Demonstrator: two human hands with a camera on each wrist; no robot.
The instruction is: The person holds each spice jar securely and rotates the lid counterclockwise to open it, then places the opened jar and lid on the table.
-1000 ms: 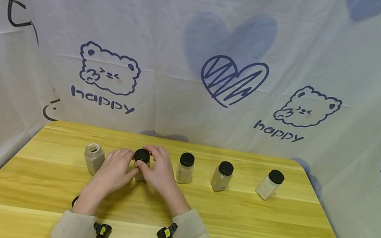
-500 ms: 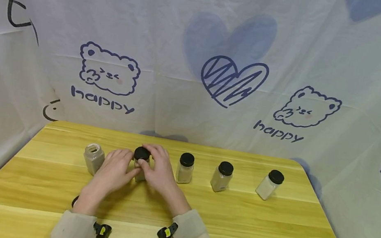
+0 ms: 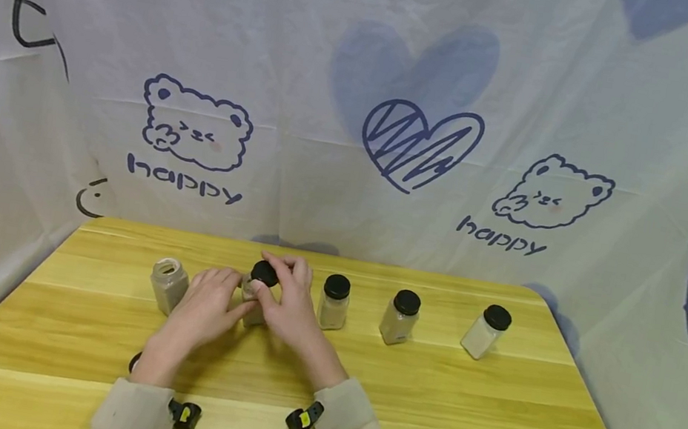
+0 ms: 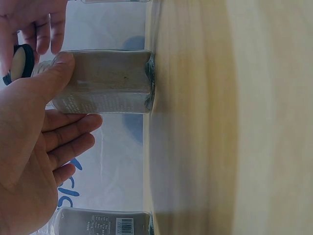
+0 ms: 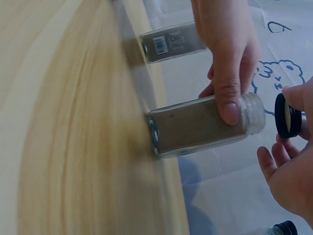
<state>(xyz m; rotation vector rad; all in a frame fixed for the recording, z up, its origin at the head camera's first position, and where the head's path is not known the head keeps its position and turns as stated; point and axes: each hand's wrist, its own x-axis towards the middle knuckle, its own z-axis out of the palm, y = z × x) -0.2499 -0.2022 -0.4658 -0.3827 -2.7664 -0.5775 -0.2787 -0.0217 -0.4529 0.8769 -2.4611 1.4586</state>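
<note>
My left hand (image 3: 202, 308) grips a square glass jar (image 5: 198, 126) of grey-brown powder near its neck, thumb on one side. The jar stands upright on the wooden table, and its threaded mouth shows bare in the right wrist view. Just above that mouth, my right hand (image 3: 290, 309) pinches a black screw lid (image 3: 265, 274) between thumb and fingers. A gap separates lid and jar, and the lid's pale inner face shows in the left wrist view. To the left of my left hand is another jar (image 3: 167, 289), lidless, with similar powder inside.
Three black-capped jars stand in a row to the right: a near one (image 3: 333, 309), a middle one (image 3: 397, 326) and a far one (image 3: 482, 339) with paler contents. A round dark-rimmed item (image 3: 134, 362) lies partly hidden behind the left forearm. A printed cloth (image 3: 307, 194) hangs behind the table.
The black lid has come off the jar; my right hand has raised it slightly and shifted it to the right. My left hand has stayed on the jar.
</note>
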